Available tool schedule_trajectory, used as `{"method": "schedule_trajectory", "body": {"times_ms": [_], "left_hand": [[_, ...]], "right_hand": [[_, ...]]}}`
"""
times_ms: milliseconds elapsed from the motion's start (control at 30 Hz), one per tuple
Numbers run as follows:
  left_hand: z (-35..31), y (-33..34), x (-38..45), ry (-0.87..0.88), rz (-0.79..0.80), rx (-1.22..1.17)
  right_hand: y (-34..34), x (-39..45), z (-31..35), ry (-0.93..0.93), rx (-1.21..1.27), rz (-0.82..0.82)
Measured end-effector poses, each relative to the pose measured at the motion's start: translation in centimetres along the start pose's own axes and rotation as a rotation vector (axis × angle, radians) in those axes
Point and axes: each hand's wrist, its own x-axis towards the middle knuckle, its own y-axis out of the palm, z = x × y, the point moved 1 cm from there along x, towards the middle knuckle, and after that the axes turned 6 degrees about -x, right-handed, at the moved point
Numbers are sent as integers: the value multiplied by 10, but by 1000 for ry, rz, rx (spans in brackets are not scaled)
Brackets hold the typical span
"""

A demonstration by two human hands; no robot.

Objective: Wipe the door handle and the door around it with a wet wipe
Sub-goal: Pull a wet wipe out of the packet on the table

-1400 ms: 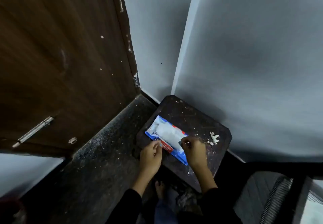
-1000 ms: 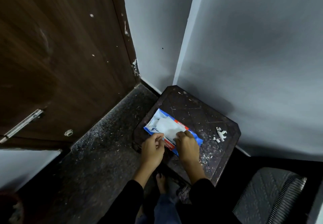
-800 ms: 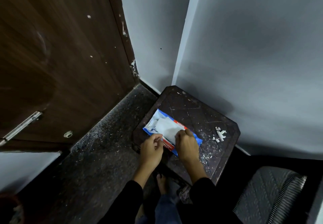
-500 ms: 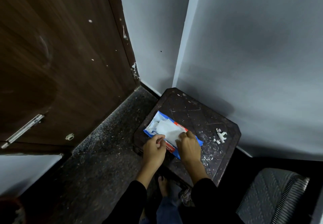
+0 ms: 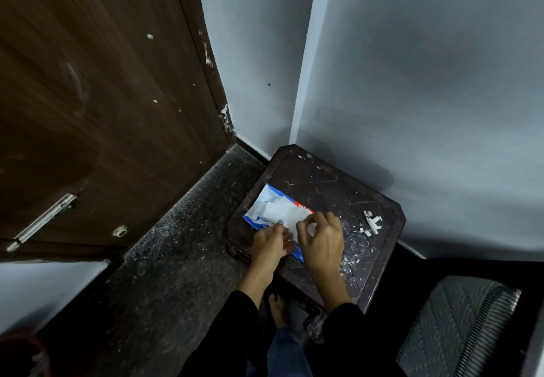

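Observation:
A blue and white wet wipe pack (image 5: pixel 266 208) lies on a dark stool (image 5: pixel 323 188) in the corner. My left hand (image 5: pixel 272 242) grips the pack's near edge. My right hand (image 5: pixel 321 239) is right beside it, its curled fingers pinching the white wipe (image 5: pixel 284 213) that sticks out of the pack's opening. The brown wooden door (image 5: pixel 103 111) fills the left side, with a metal bar handle (image 5: pixel 44 220) low on it, well away from both hands.
A round door stop (image 5: pixel 119 231) sits low on the door. White scraps (image 5: pixel 371 223) lie on the stool's right side. Grey walls (image 5: pixel 426 96) close the corner behind the stool. A dark ribbed chair (image 5: pixel 459 326) stands at lower right. The speckled floor (image 5: pixel 176 244) runs between door and stool.
My right hand has moved from the pack's right end to its opening and now pinches the wipe. My left hand stayed on the pack's near edge.

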Motion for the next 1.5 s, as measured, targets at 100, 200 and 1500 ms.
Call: {"method": "schedule_trajectory", "body": {"times_ms": [100, 200, 1500], "left_hand": [[-3, 9, 2, -61, -7, -107], [0, 10, 7, -63, -51, -159], [-205, -100, -155, 1015, -115, 339]], "right_hand": [[2, -1, -2, -41, 9, 48], [5, -2, -5, -68, -21, 131], [-91, 51, 238, 105, 943, 860]]}}
